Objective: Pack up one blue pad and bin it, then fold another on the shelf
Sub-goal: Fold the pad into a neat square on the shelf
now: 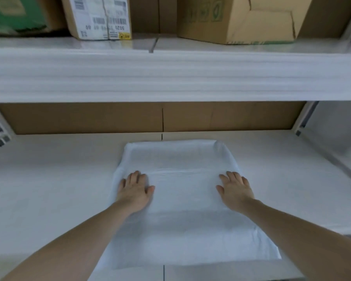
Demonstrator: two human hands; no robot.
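Pad: pale blue pad [182, 199], laid flat at the shelf [49, 189] front edge.
Left hand [135, 191]: pressed flat, fingers straight.
Right hand [235, 189]: pressed flat, nothing gripped.

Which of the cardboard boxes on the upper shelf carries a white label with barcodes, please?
The left-centre box, beside the green one. The right box shows plain brown card with faint green symbols.

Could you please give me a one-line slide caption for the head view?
Both hands, left and right, press flat on a pale blue pad spread on the shelf.
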